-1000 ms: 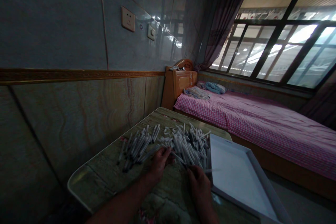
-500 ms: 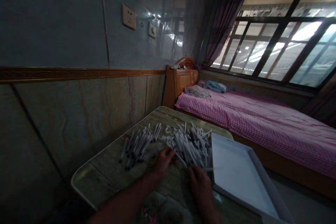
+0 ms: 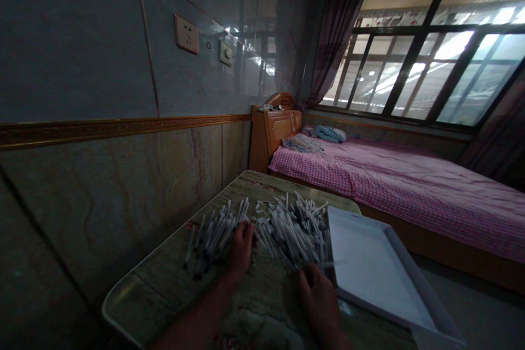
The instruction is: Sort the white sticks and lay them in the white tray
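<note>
Two heaps of slim white pen-like tubes, many with dark ends, lie on a marbled table (image 3: 262, 295). My left hand (image 3: 243, 243) is between the left heap (image 3: 215, 232) and the right heap (image 3: 291, 229), touching the tubes at the left heap's edge. Its fingers are drawn together, and what they grip is hidden. In front of the right heap, my right hand (image 3: 318, 292) is closed with curled fingers. A white tube (image 3: 328, 264) sticks out beside its knuckles toward the box; the hand covers the other end.
A shallow white box (image 3: 369, 262) lies at the table's right side, extending past its edge. Beyond it is a bed with a pink checked sheet (image 3: 348, 169) and wooden headboard (image 3: 279, 128). The tiled wall (image 3: 176, 175) runs along the left.
My left hand has moved left and away, from the right heap to the left one. The tube seen between both hands is no longer visible there. The view has shifted slightly right.
</note>
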The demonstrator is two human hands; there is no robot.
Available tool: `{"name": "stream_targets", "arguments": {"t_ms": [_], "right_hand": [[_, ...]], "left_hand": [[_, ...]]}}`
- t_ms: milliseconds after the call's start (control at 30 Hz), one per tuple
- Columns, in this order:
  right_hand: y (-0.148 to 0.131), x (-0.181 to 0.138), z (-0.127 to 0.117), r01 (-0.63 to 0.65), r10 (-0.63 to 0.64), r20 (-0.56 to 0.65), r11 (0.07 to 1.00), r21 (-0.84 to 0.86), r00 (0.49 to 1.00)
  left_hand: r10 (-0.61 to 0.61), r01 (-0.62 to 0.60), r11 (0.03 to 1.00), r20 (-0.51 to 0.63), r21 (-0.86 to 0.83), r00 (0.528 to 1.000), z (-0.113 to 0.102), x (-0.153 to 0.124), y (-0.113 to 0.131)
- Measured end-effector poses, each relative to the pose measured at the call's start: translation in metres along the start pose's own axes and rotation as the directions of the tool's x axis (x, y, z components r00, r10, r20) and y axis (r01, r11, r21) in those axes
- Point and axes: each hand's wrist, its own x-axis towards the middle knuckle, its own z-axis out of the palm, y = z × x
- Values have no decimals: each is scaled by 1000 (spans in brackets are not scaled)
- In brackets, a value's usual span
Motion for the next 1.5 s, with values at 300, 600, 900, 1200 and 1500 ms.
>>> {"name": "stream_targets", "arguments": {"t_ms": [300, 600, 900, 1200, 1500], "right_hand": [[8, -3, 4, 81, -81, 2, 997, 13, 997], [-26, -13, -2, 590, -524, 357, 801, -101, 773], [-22, -8, 8, 458, -389, 265, 838, -296, 882], [-15, -10, 9, 434, -391, 216, 876, -212, 895], [-9, -8, 9, 360, -361, 69, 933, 31, 930]], "left_hand": [[161, -238, 913, 244, 330, 956, 5, -12, -2], [257, -353, 150, 308, 924, 916, -28, -2, 35], [164, -296, -43, 300, 954, 940, -37, 3, 32], [151, -310, -43, 313, 950, 938, -29, -1, 30], [197, -226, 885, 112, 407, 974, -13, 3, 11]]}}
